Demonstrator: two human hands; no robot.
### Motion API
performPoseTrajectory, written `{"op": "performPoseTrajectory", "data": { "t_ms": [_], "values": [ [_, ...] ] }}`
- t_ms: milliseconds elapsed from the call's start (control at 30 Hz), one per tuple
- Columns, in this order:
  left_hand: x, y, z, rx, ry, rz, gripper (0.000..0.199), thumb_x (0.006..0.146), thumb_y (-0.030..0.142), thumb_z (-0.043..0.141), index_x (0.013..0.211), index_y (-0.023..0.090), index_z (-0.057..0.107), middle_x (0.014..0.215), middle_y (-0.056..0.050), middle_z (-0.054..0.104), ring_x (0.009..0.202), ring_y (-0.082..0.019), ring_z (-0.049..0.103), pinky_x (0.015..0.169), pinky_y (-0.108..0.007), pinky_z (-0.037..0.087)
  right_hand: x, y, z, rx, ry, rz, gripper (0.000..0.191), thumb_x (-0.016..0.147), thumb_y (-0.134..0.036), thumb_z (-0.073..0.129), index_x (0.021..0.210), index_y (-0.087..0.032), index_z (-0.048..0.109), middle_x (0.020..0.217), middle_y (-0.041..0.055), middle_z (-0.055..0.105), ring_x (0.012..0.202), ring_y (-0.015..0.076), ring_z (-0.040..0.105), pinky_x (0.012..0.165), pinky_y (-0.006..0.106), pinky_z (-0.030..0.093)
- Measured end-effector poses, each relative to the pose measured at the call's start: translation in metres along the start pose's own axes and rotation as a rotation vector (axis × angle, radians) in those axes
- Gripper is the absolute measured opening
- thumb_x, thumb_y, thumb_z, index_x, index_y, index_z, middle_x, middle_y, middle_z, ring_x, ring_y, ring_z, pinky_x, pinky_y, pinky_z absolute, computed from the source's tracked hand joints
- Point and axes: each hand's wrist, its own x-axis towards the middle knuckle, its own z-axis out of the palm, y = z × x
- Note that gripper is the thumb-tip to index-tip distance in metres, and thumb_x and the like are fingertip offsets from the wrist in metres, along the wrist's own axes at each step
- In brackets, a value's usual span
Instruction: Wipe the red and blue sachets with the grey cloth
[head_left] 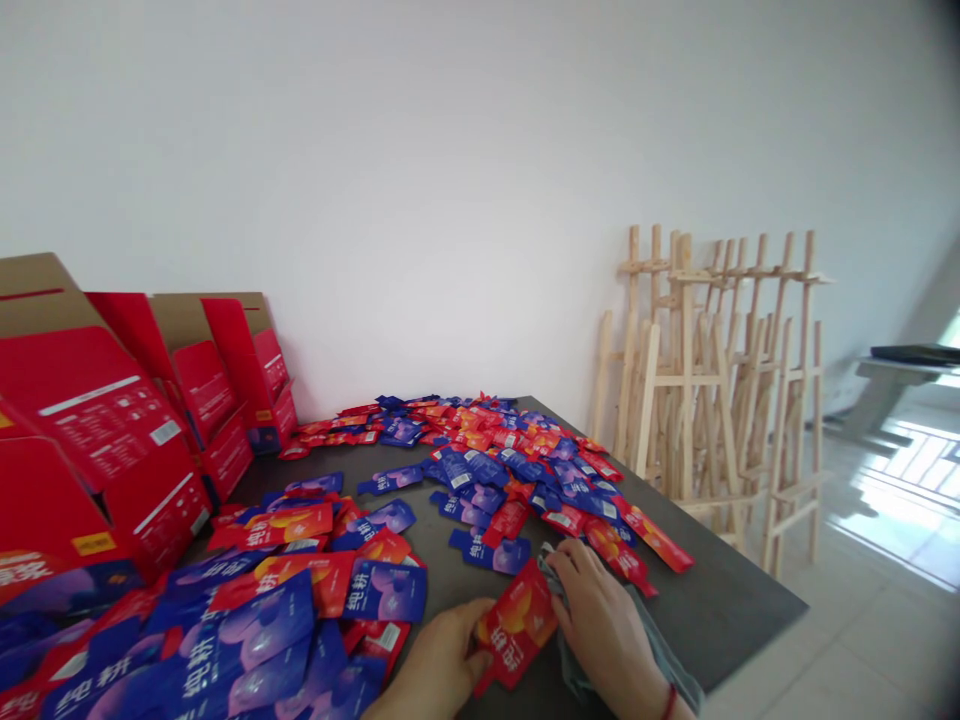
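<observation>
A red packet with orange shapes (517, 625) is held low over the dark table (720, 590). My left hand (442, 660) pinches its left edge between thumb and fingers. Against the packet's upper right side, my right hand (596, 620) presses a grey-green cloth (660, 640), which trails under the palm and wrist. Blue packets and red packets lie around both hands: a blue packet (491, 552) just beyond, a mixed heap (480, 470) farther back, and a larger overlapping pile (255, 640) to the left.
Open red cardboard boxes (67, 430) stand along the table's left side. A white wall (450, 200) rises behind. Wooden easels (686, 380) stand on the floor beyond the table's right edge, with a grey bench (892, 385) at the far right.
</observation>
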Motion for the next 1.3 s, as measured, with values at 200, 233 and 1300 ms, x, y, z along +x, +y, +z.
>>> {"op": "performPoseTrajectory", "data": {
  "t_ms": [200,233,1300],
  "values": [
    [0.005,-0.015,0.006,0.017,0.088,-0.057,0.054,0.065,0.009,0.052,0.117,0.023,0.052,0.085,0.003,0.063,0.079,-0.016,0.058,0.070,-0.023,0.040,-0.001,-0.011,0.000,0.062,-0.027,-0.034,0.031,0.079,-0.008,0.049,0.103,-0.024,0.059,0.113,0.0052,0.054,0.103,0.0214,0.050,0.087,0.032,0.039],
    [0.006,-0.016,0.007,0.021,0.094,-0.061,0.052,0.064,0.008,0.053,0.114,0.023,0.052,0.081,0.004,0.061,0.076,-0.015,0.057,0.067,-0.022,0.039,-0.003,-0.015,0.003,0.090,-0.074,-0.082,0.030,0.079,-0.008,0.050,0.101,-0.025,0.060,0.111,0.0036,0.055,0.101,0.0201,0.051,0.085,0.031,0.039],
    [0.007,-0.016,0.006,0.045,0.108,-0.075,0.041,0.068,0.008,0.055,0.105,0.023,0.047,0.075,0.006,0.054,0.074,-0.013,0.055,0.064,-0.021,0.034,-0.009,-0.017,0.028,0.067,-0.182,-0.133,0.033,0.080,-0.009,0.050,0.103,-0.029,0.065,0.110,0.0019,0.057,0.099,0.0195,0.052,0.085,0.029,0.039]
  ]
}}
